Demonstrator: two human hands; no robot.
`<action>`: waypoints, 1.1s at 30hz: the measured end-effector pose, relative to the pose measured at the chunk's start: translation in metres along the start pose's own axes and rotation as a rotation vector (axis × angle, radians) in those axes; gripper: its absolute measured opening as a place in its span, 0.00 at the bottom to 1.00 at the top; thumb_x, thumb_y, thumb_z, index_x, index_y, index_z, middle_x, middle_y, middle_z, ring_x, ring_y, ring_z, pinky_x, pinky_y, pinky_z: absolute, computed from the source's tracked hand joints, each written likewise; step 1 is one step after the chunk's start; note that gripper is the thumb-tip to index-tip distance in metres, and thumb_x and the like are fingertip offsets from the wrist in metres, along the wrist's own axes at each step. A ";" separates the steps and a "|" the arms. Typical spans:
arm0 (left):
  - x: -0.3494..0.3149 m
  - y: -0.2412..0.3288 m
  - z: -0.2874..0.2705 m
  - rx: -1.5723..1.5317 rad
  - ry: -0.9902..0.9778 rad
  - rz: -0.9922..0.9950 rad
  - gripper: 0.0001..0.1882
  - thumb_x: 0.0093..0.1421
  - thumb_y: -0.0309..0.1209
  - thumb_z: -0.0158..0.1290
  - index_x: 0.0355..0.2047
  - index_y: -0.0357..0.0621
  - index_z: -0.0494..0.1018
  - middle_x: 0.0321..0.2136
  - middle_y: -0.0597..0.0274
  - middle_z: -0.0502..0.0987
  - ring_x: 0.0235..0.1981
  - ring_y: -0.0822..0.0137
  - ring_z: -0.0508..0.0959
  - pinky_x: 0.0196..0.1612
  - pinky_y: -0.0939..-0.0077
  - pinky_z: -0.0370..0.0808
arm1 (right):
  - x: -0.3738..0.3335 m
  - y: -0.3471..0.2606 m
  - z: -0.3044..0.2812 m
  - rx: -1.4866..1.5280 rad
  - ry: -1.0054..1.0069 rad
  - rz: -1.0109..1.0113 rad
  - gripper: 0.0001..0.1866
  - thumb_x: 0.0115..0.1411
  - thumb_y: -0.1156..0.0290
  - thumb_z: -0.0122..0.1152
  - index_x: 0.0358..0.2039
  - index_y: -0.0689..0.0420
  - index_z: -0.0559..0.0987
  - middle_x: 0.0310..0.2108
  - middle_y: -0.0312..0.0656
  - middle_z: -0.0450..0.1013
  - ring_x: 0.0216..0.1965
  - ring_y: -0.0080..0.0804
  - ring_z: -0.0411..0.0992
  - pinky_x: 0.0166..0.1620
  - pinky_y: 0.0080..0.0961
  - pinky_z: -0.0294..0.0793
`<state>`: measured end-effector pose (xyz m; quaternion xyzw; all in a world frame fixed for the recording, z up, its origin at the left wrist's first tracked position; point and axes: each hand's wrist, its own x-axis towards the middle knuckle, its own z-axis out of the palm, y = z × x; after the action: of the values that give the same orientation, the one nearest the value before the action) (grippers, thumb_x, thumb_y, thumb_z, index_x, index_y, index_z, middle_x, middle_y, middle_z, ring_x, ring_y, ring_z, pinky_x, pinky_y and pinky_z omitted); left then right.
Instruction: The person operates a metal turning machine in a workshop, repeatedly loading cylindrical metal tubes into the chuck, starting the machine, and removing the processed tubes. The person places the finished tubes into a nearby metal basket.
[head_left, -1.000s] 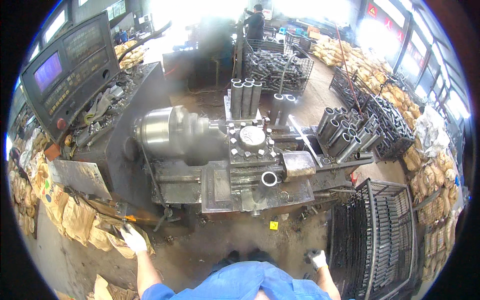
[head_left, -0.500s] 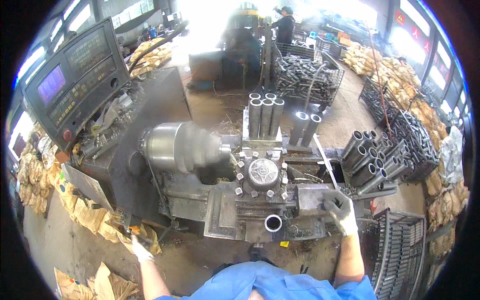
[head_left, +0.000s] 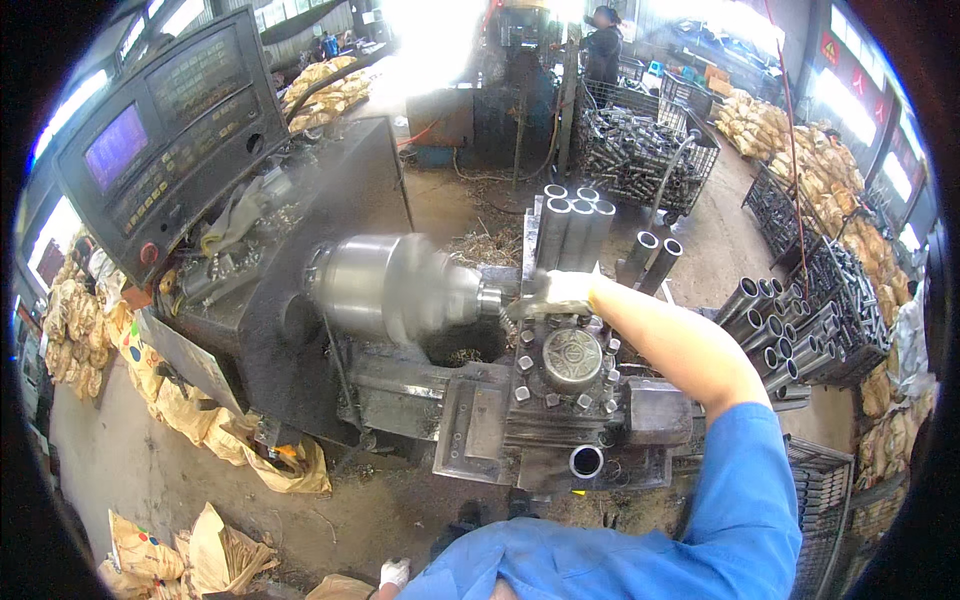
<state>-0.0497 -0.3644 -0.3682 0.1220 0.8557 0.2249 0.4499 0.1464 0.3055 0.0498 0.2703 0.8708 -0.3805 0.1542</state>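
The right hand (head_left: pixel 562 289), in a pale glove, reaches across the far side of the tool post (head_left: pixel 572 360), its fingers pointing left toward the stub (head_left: pixel 489 300) that juts from the chuck (head_left: pixel 365 285). How far that grip is closed, and whether it has hold of anything, I cannot tell; contact with the stub is unclear too. The stub lies just left of the fingertips, with the blurred chuck farther left.

Just beyond the grip, five tubes (head_left: pixel 578 238) stand upright in a cluster; two more (head_left: pixel 650 258) stand to its right, and a slanting bunch (head_left: pixel 775 320) lies farther right. Nearer the body than the grip, past the tool post, one upright tube (head_left: pixel 587 461) shows its open end.

The left hand (head_left: pixel 395 572), also gloved, hangs low beside the body, well apart from the chuck. Its fingers are too small to read, so I cannot tell whether it holds anything. A paper sack (head_left: pixel 340 588) lies just left of it.
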 end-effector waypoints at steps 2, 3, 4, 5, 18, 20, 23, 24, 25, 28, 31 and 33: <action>0.015 0.000 -0.004 0.010 -0.007 0.006 0.23 0.63 0.43 0.59 0.47 0.34 0.83 0.39 0.43 0.87 0.38 0.49 0.85 0.49 0.56 0.81 | 0.070 0.082 0.009 -0.263 -0.067 -0.073 0.29 0.69 0.50 0.68 0.67 0.48 0.78 0.63 0.43 0.78 0.60 0.36 0.78 0.64 0.34 0.76; 0.006 -0.014 -0.004 -0.014 0.019 -0.031 0.23 0.63 0.43 0.59 0.47 0.35 0.83 0.39 0.43 0.87 0.39 0.48 0.85 0.49 0.56 0.81 | 0.080 0.047 0.016 -0.227 -0.066 -0.029 0.26 0.70 0.54 0.66 0.65 0.47 0.80 0.61 0.41 0.80 0.58 0.34 0.78 0.61 0.33 0.77; 0.001 -0.026 -0.003 -0.038 0.044 -0.060 0.22 0.63 0.43 0.59 0.46 0.36 0.83 0.39 0.43 0.87 0.39 0.47 0.85 0.50 0.55 0.81 | 0.086 0.011 0.021 -0.191 -0.058 0.018 0.22 0.71 0.58 0.65 0.64 0.46 0.81 0.59 0.39 0.81 0.56 0.32 0.79 0.59 0.33 0.78; 0.006 -0.026 -0.004 -0.038 0.050 -0.052 0.22 0.63 0.44 0.58 0.46 0.36 0.83 0.39 0.42 0.87 0.40 0.46 0.85 0.51 0.55 0.81 | 0.084 0.020 0.019 -0.288 -0.023 -0.049 0.21 0.70 0.59 0.66 0.62 0.47 0.82 0.57 0.39 0.82 0.53 0.32 0.79 0.57 0.33 0.79; 0.023 -0.012 -0.014 -0.137 0.100 0.017 0.19 0.66 0.39 0.58 0.48 0.34 0.80 0.36 0.51 0.85 0.32 0.57 0.82 0.39 0.58 0.79 | 0.042 -0.014 0.019 0.599 0.330 -0.033 0.17 0.58 0.68 0.76 0.48 0.54 0.87 0.49 0.39 0.84 0.51 0.37 0.83 0.56 0.32 0.84; 0.028 0.006 -0.025 -0.114 0.081 0.006 0.19 0.66 0.39 0.58 0.48 0.35 0.80 0.35 0.52 0.85 0.31 0.57 0.82 0.39 0.58 0.79 | 0.056 -0.034 0.028 -0.262 0.502 -0.501 0.17 0.57 0.68 0.77 0.48 0.49 0.87 0.50 0.40 0.83 0.52 0.42 0.82 0.58 0.34 0.83; 0.043 -0.025 -0.024 -0.053 0.103 0.052 0.18 0.66 0.38 0.58 0.48 0.36 0.80 0.35 0.53 0.85 0.32 0.56 0.83 0.38 0.59 0.79 | 0.025 -0.067 0.008 -0.294 0.633 -0.453 0.16 0.58 0.70 0.74 0.48 0.49 0.86 0.50 0.39 0.83 0.52 0.41 0.82 0.57 0.32 0.83; 0.053 -0.002 -0.021 -0.035 0.115 0.084 0.18 0.66 0.38 0.58 0.49 0.37 0.80 0.35 0.52 0.85 0.32 0.56 0.83 0.38 0.59 0.79 | 0.022 -0.007 -0.012 -0.575 0.964 -0.592 0.15 0.63 0.68 0.70 0.51 0.50 0.86 0.50 0.39 0.83 0.50 0.36 0.83 0.55 0.29 0.84; 0.039 0.020 -0.019 -0.027 0.141 0.078 0.18 0.66 0.38 0.58 0.50 0.37 0.80 0.35 0.52 0.85 0.32 0.56 0.83 0.38 0.59 0.79 | 0.007 -0.002 -0.021 0.159 0.861 -0.311 0.16 0.66 0.70 0.67 0.53 0.55 0.84 0.50 0.40 0.83 0.48 0.33 0.83 0.52 0.28 0.85; 0.021 0.046 -0.015 -0.279 0.086 0.016 0.16 0.67 0.37 0.58 0.48 0.38 0.80 0.34 0.53 0.85 0.32 0.58 0.83 0.38 0.60 0.80 | -0.046 0.019 -0.050 0.589 0.932 -0.055 0.19 0.68 0.68 0.66 0.58 0.61 0.82 0.53 0.47 0.82 0.47 0.29 0.83 0.48 0.28 0.86; 0.022 0.034 -0.007 -0.289 0.098 0.073 0.14 0.68 0.37 0.58 0.45 0.38 0.79 0.32 0.56 0.83 0.32 0.60 0.83 0.37 0.60 0.80 | -0.036 0.018 -0.047 0.043 0.701 -0.266 0.24 0.65 0.66 0.69 0.58 0.65 0.82 0.51 0.48 0.84 0.48 0.36 0.84 0.54 0.32 0.84; 0.046 -0.001 -0.003 0.024 0.145 0.203 0.13 0.68 0.36 0.58 0.45 0.39 0.79 0.32 0.57 0.83 0.31 0.61 0.83 0.37 0.61 0.80 | 0.004 0.010 -0.031 -0.034 0.536 -0.302 0.36 0.61 0.65 0.74 0.67 0.65 0.74 0.58 0.53 0.81 0.50 0.40 0.84 0.57 0.39 0.83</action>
<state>-0.0781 -0.3476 -0.4000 0.1970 0.8718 0.2673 0.3603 0.1472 0.3353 0.0629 0.2261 0.9171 -0.2995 -0.1348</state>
